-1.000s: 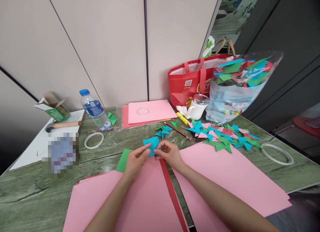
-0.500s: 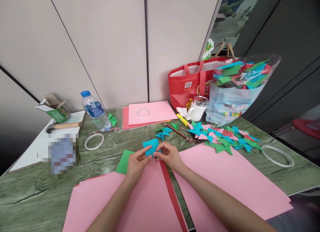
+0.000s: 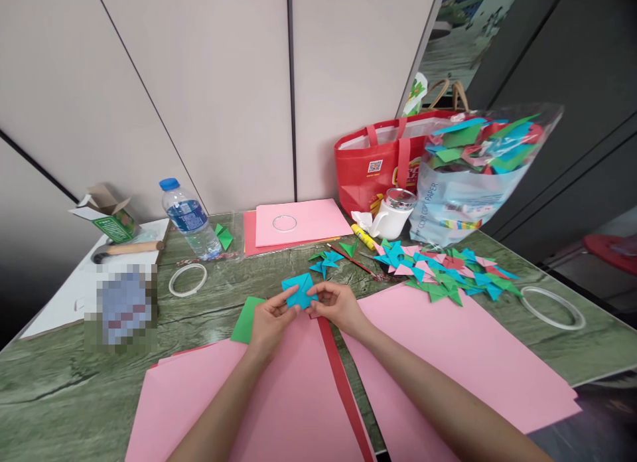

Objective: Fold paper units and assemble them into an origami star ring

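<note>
A small blue folded paper [image 3: 299,291] with diagonal creases is held up between both hands, over the far edge of the left pink paper stack [image 3: 209,395]. My left hand [image 3: 269,324] pinches its left and lower edge between thumb and fingers. On the right side, my right hand [image 3: 338,307] grips the same paper with thumb and fingertips. A green paper [image 3: 246,321] lies partly behind my left hand. Just beyond the hands are blue folded pieces [image 3: 326,264] and a green folded piece [image 3: 348,249].
A heap of folded paper pieces [image 3: 448,273] lies right, before a filled plastic bag [image 3: 448,203], a white mug [image 3: 395,216] and a red bag [image 3: 358,176]. A water bottle [image 3: 189,220], tape ring [image 3: 188,280] and hammer [image 3: 132,248] are left. Another pink stack [image 3: 448,356] lies right.
The blue paper has shifted slightly left and turned a little in the fingers. My right fingertips have moved a bit along its right edge. Both hands still hold it.
</note>
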Demonstrator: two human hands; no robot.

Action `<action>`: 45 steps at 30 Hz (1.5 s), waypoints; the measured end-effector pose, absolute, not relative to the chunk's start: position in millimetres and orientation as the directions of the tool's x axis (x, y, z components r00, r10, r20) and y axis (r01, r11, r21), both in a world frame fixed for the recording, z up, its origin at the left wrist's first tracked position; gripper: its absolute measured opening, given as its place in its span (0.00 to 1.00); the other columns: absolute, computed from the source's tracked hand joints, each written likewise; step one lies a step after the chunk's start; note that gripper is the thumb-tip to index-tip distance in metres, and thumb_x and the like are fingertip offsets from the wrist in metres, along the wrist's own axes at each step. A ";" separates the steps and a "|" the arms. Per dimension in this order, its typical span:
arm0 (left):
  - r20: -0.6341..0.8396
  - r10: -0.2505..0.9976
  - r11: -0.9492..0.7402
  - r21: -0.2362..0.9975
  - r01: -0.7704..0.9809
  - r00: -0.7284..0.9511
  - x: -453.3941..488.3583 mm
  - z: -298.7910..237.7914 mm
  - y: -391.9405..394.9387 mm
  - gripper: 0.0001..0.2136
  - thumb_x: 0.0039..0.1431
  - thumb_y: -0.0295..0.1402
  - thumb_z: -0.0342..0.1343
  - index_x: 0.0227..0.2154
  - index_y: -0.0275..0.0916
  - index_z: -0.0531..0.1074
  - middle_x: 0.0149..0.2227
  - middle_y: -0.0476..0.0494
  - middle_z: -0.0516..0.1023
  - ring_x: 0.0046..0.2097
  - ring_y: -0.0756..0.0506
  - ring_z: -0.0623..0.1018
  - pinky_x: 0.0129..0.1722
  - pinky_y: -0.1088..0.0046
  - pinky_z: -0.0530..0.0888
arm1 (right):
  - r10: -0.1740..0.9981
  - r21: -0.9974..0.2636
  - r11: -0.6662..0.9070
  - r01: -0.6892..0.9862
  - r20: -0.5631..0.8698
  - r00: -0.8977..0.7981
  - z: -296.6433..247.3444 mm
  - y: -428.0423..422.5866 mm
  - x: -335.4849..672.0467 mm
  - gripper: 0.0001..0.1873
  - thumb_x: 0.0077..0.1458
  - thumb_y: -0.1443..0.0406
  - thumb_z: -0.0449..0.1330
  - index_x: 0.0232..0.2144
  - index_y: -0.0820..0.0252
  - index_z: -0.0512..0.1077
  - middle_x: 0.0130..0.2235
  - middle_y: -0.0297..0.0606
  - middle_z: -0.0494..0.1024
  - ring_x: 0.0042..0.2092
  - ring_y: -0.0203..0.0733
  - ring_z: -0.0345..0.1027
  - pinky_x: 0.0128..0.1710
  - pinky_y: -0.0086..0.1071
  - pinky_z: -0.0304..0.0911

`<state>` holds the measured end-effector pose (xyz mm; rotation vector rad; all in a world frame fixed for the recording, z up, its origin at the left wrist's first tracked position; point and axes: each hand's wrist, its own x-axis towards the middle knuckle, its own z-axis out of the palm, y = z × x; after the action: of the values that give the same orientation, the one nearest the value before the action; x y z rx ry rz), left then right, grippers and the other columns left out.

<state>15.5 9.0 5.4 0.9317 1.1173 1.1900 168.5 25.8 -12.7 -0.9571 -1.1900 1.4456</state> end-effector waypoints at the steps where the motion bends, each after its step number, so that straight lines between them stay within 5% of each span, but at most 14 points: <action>1: -0.157 0.987 0.158 0.962 -0.224 0.022 14.4 4.6 9.8 0.24 0.36 0.31 0.66 0.43 0.35 0.74 0.19 0.51 0.72 0.24 0.52 0.69 0.27 0.76 0.66 | 0.979 -0.976 -0.026 -0.217 0.019 -0.202 -13.2 26.3 168.9 0.12 0.39 0.62 0.64 0.29 0.62 0.71 0.25 0.32 0.73 0.27 0.39 0.73 0.27 0.33 0.71; 10: -0.138 0.990 0.135 0.958 -0.253 0.005 10.9 9.2 12.4 0.25 0.36 0.30 0.66 0.43 0.35 0.74 0.28 0.45 0.79 0.31 0.48 0.75 0.33 0.74 0.70 | 0.965 -0.959 0.021 -0.284 0.094 -0.245 -14.3 29.7 170.8 0.13 0.42 0.62 0.63 0.33 0.60 0.72 0.30 0.34 0.77 0.31 0.39 0.74 0.36 0.36 0.71; 23: -0.004 0.993 0.014 0.997 -0.077 0.122 6.0 9.6 13.3 0.18 0.42 0.31 0.62 0.40 0.39 0.75 0.44 0.44 0.77 0.44 0.42 0.74 0.43 0.68 0.70 | 0.962 -0.961 0.132 -0.244 0.183 -0.203 -16.4 28.8 168.6 0.10 0.41 0.61 0.65 0.30 0.56 0.76 0.33 0.33 0.72 0.28 0.34 0.71 0.31 0.32 0.71; 36: -0.114 0.988 0.126 0.984 -0.122 0.100 6.4 5.8 12.1 0.20 0.41 0.33 0.63 0.42 0.36 0.75 0.35 0.42 0.80 0.41 0.40 0.76 0.44 0.64 0.70 | 0.987 -0.956 -0.065 -0.285 -0.018 -0.162 -10.3 26.3 167.9 0.11 0.37 0.61 0.67 0.25 0.61 0.74 0.24 0.31 0.75 0.26 0.37 0.73 0.30 0.33 0.70; 41: -0.124 0.989 0.135 0.980 -0.150 0.078 7.1 7.1 13.2 0.21 0.39 0.32 0.64 0.41 0.36 0.75 0.34 0.42 0.80 0.40 0.41 0.77 0.44 0.64 0.70 | 0.988 -0.964 -0.012 -0.265 0.029 -0.150 -12.8 27.3 168.5 0.10 0.40 0.60 0.64 0.27 0.59 0.74 0.28 0.33 0.76 0.28 0.38 0.73 0.34 0.36 0.71; 45: -0.120 0.991 0.131 0.953 -0.273 0.058 6.0 12.9 14.8 0.23 0.38 0.31 0.64 0.43 0.36 0.74 0.34 0.43 0.80 0.38 0.43 0.77 0.44 0.63 0.71 | 0.975 -0.975 0.220 -0.038 0.221 -0.024 -4.6 25.7 168.0 0.08 0.48 0.62 0.57 0.30 0.58 0.73 0.35 0.39 0.75 0.36 0.40 0.70 0.33 0.33 0.70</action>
<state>6.0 14.8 12.9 0.9312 1.0310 1.2065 168.0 25.7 -4.6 -1.0055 -1.3001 1.0805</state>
